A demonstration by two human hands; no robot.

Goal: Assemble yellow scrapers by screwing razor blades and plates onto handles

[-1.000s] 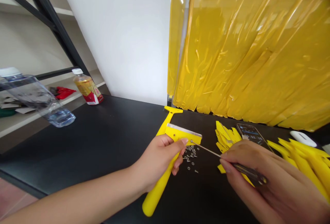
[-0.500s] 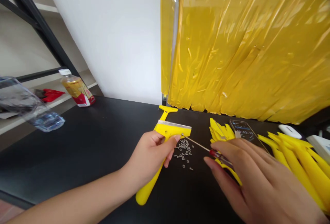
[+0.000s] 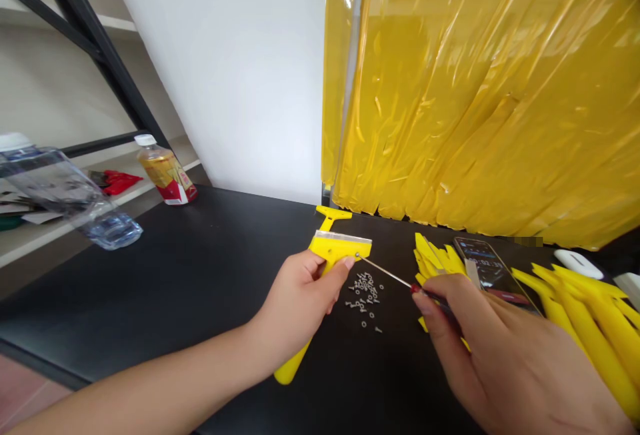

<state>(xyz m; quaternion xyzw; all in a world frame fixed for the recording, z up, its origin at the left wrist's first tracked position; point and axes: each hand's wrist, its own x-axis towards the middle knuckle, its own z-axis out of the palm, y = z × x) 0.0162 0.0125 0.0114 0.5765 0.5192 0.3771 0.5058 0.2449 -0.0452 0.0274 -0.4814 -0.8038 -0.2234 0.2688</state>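
black table [image 3: 150,281], yellow sheeting [image 3: 475,88] behind; yellow scraper [image 3: 340,246] over mid-table, blade edge away; left hand [image 3: 303,291] grips it below the head, thumb on front, other fingers mostly hidden; screwdriver [image 3: 386,271] tip at the head's right hole; right hand [image 3: 505,348] pinches its handle, thumb against forefinger; metal bits [image 3: 367,286] scattered just beside; second scraper [image 3: 330,217] behind; phone [image 3: 483,265] and yellow handles [image 3: 590,315] right; juice bottle [image 3: 167,178] far left.

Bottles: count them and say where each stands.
2: a clear bottle at the left edge of the black table, and a red-and-gold labelled bottle behind it, farther right. Neither is hidden.
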